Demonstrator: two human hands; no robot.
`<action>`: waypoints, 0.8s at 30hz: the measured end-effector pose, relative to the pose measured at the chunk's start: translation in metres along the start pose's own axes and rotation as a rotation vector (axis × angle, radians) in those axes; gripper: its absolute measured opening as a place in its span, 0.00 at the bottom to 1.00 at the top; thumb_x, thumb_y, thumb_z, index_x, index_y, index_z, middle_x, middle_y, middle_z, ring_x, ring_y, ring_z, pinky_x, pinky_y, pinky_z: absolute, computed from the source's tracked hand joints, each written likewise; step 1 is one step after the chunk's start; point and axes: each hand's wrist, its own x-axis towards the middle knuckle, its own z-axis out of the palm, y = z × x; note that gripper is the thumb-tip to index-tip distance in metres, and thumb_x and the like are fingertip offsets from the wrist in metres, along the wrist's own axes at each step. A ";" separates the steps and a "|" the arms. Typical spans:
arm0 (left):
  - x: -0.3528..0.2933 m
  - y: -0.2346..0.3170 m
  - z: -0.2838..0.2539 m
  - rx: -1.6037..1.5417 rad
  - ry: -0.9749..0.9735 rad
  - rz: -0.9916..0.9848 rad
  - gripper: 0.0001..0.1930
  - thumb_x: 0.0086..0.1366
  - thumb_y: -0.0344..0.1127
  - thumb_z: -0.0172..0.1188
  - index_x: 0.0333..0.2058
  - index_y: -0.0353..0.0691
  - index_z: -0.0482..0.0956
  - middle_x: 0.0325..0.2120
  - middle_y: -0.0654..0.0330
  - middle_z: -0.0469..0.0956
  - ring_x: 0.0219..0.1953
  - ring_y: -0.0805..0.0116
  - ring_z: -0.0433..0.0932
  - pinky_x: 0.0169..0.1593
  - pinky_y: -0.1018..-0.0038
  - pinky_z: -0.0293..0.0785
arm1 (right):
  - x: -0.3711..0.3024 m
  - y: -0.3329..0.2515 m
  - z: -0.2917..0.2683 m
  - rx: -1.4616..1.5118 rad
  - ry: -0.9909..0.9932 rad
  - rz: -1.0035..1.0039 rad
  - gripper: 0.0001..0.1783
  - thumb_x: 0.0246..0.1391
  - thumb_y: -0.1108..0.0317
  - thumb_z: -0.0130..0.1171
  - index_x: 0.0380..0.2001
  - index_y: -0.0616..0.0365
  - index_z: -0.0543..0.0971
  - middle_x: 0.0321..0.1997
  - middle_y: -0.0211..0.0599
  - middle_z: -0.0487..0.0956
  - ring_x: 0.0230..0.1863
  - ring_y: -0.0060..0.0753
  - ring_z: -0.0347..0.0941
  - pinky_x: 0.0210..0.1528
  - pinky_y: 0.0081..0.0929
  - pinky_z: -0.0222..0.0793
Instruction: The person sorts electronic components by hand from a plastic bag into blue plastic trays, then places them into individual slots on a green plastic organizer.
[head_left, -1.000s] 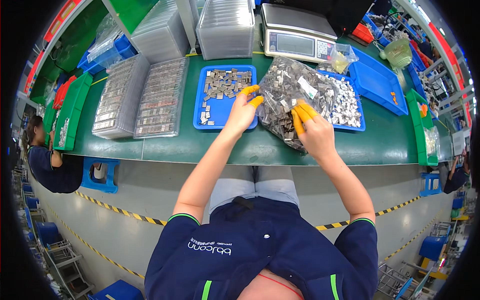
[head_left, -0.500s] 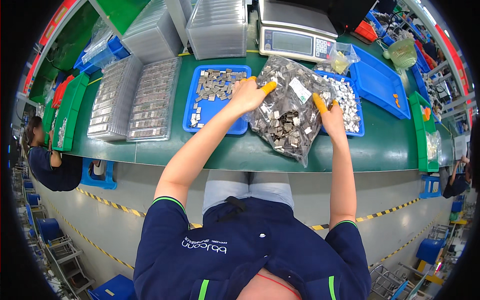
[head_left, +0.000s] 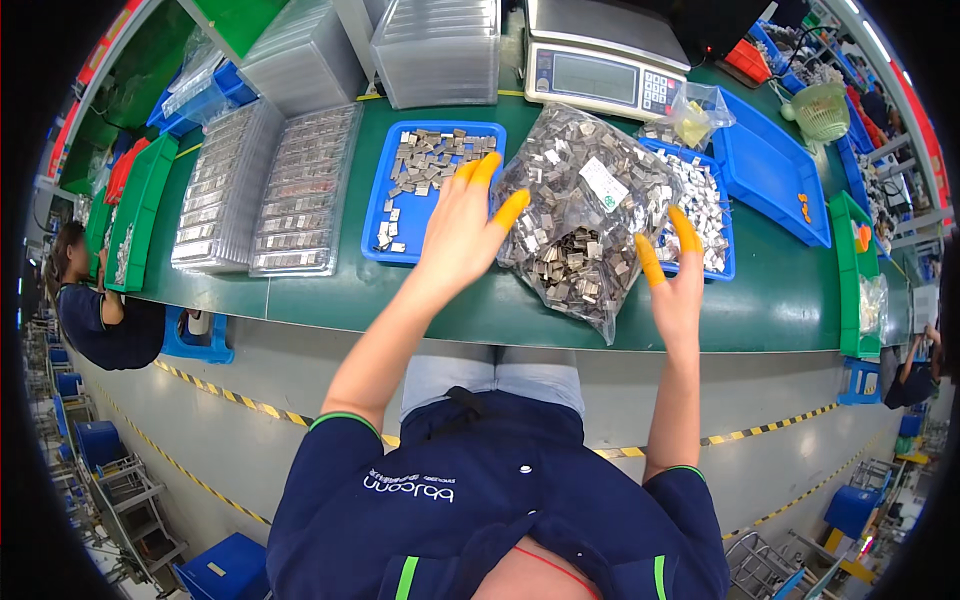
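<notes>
A large clear plastic bag [head_left: 570, 185], full of small grey metal pieces and with a white label, lies on the green table in front of me. My left hand [head_left: 462, 222] is open beside its left edge, over the right part of a blue tray [head_left: 412, 212]. Loose metal pieces [head_left: 428, 160] lie spread in that tray. At the bag's right side my right hand [head_left: 677, 275] is open, fingers apart, its tips close to the plastic. Yellow finger cots cover several fingertips. Whether either hand touches the bag I cannot tell. Behind my right hand stands a blue tray [head_left: 729, 258] of white pieces [head_left: 703, 205].
Behind the bag sits a weighing scale [head_left: 600, 80]. Stacked clear trays [head_left: 305, 190] hold metal pieces at left; more clear trays [head_left: 437, 60] stand behind. A blue tray [head_left: 775, 165] with orange bits and a green bin [head_left: 848, 300] are at right. A co-worker [head_left: 95, 310] sits far left.
Both hands have come off their hold on the bag and opened. My left hand has shifted left and toward me; the right sits slightly lower. The bag stays nearly in place.
</notes>
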 end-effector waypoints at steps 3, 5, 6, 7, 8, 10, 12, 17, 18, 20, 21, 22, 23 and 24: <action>-0.044 0.010 0.009 0.009 0.069 -0.026 0.29 0.55 0.44 0.60 0.51 0.33 0.62 0.47 0.46 0.65 0.50 0.49 0.63 0.54 0.63 0.59 | 0.039 -0.005 -0.005 -0.206 -0.224 -0.414 0.34 0.41 0.62 0.66 0.53 0.56 0.67 0.57 0.43 0.64 0.57 0.47 0.58 0.59 0.36 0.53; -0.065 0.016 0.020 -0.014 0.130 -0.041 0.29 0.51 0.40 0.65 0.47 0.34 0.62 0.40 0.50 0.67 0.39 0.55 0.70 0.44 0.66 0.67 | 0.053 -0.025 0.005 -0.258 -0.265 -0.508 0.34 0.40 0.61 0.66 0.53 0.55 0.67 0.58 0.43 0.63 0.58 0.47 0.57 0.60 0.38 0.51; -0.072 0.017 0.023 -0.012 0.143 -0.054 0.29 0.51 0.40 0.65 0.47 0.34 0.62 0.40 0.50 0.67 0.39 0.55 0.70 0.44 0.66 0.67 | 0.057 -0.034 0.012 -0.309 -0.302 -0.591 0.35 0.40 0.60 0.66 0.53 0.54 0.67 0.58 0.44 0.63 0.60 0.47 0.55 0.60 0.40 0.50; -0.077 0.018 0.026 -0.101 0.134 -0.191 0.29 0.50 0.40 0.65 0.46 0.34 0.62 0.38 0.51 0.67 0.34 0.58 0.71 0.38 0.67 0.69 | 0.061 -0.038 0.018 -0.315 -0.351 -0.628 0.34 0.40 0.57 0.65 0.53 0.52 0.67 0.59 0.44 0.61 0.61 0.47 0.52 0.62 0.42 0.47; -0.080 0.019 0.028 -0.191 0.126 -0.327 0.29 0.50 0.40 0.66 0.46 0.35 0.61 0.37 0.52 0.66 0.28 0.62 0.72 0.33 0.69 0.70 | 0.066 -0.040 0.024 -0.311 -0.362 -0.641 0.34 0.40 0.57 0.65 0.53 0.52 0.67 0.59 0.44 0.61 0.61 0.47 0.52 0.62 0.42 0.47; -0.082 0.023 0.033 -0.167 0.222 -0.243 0.28 0.50 0.40 0.66 0.45 0.36 0.61 0.34 0.54 0.66 0.20 0.68 0.71 0.26 0.72 0.69 | 0.076 -0.036 0.037 -0.458 -0.418 -0.801 0.31 0.42 0.55 0.63 0.52 0.50 0.69 0.57 0.41 0.64 0.61 0.44 0.53 0.63 0.42 0.46; -0.088 0.028 0.033 -0.134 0.189 -0.204 0.28 0.50 0.41 0.66 0.45 0.37 0.62 0.31 0.55 0.67 0.18 0.68 0.70 0.25 0.74 0.68 | 0.089 -0.010 0.048 -0.468 -0.507 -0.845 0.26 0.45 0.55 0.60 0.48 0.50 0.71 0.54 0.38 0.67 0.60 0.41 0.56 0.63 0.43 0.46; -0.094 0.017 0.036 -0.733 -0.603 -0.665 0.25 0.58 0.39 0.59 0.46 0.32 0.58 0.38 0.52 0.72 0.32 0.68 0.78 0.29 0.76 0.75 | 0.108 -0.005 0.053 -0.209 -0.486 -0.688 0.21 0.48 0.56 0.58 0.42 0.56 0.74 0.48 0.43 0.71 0.55 0.44 0.62 0.60 0.39 0.51; -0.099 0.019 0.043 -0.735 -0.593 -0.671 0.25 0.58 0.39 0.59 0.46 0.32 0.58 0.38 0.52 0.72 0.32 0.68 0.78 0.29 0.76 0.75 | 0.111 -0.009 0.054 -0.089 -0.350 -0.566 0.22 0.48 0.56 0.58 0.43 0.59 0.74 0.48 0.46 0.71 0.55 0.46 0.62 0.60 0.38 0.52; -0.110 0.026 0.058 -1.106 -0.367 -0.663 0.28 0.59 0.37 0.58 0.50 0.33 0.52 0.41 0.51 0.70 0.35 0.65 0.77 0.32 0.74 0.77 | 0.146 0.000 0.050 -0.364 -0.220 -0.608 0.27 0.49 0.54 0.56 0.46 0.65 0.72 0.51 0.52 0.69 0.56 0.49 0.61 0.59 0.35 0.53; -0.106 0.031 0.060 -1.230 -0.351 -0.701 0.31 0.59 0.34 0.58 0.51 0.33 0.48 0.43 0.50 0.69 0.41 0.61 0.75 0.37 0.70 0.78 | 0.167 0.017 0.047 -0.393 -0.330 -0.454 0.35 0.48 0.46 0.55 0.49 0.67 0.69 0.52 0.56 0.68 0.55 0.51 0.62 0.57 0.33 0.56; -0.107 0.033 0.067 -1.231 -0.346 -0.704 0.31 0.59 0.34 0.58 0.51 0.33 0.48 0.43 0.50 0.69 0.41 0.61 0.75 0.37 0.70 0.78 | 0.175 0.020 0.054 -0.392 -0.335 -0.456 0.35 0.48 0.46 0.55 0.49 0.67 0.69 0.52 0.56 0.68 0.55 0.51 0.62 0.57 0.33 0.56; -0.110 0.033 0.077 -1.292 -0.224 -0.668 0.32 0.58 0.35 0.60 0.51 0.32 0.48 0.42 0.51 0.69 0.40 0.65 0.75 0.39 0.73 0.76 | 0.182 0.024 0.060 -0.427 -0.469 -0.285 0.37 0.47 0.42 0.54 0.46 0.68 0.71 0.48 0.54 0.71 0.51 0.49 0.66 0.54 0.32 0.58; -0.109 0.035 0.081 -1.347 -0.093 -0.630 0.34 0.57 0.36 0.61 0.51 0.30 0.47 0.41 0.52 0.70 0.39 0.68 0.75 0.40 0.76 0.73 | 0.188 0.021 0.067 -0.458 -0.603 -0.117 0.39 0.46 0.38 0.53 0.44 0.68 0.72 0.44 0.52 0.74 0.47 0.46 0.69 0.50 0.30 0.61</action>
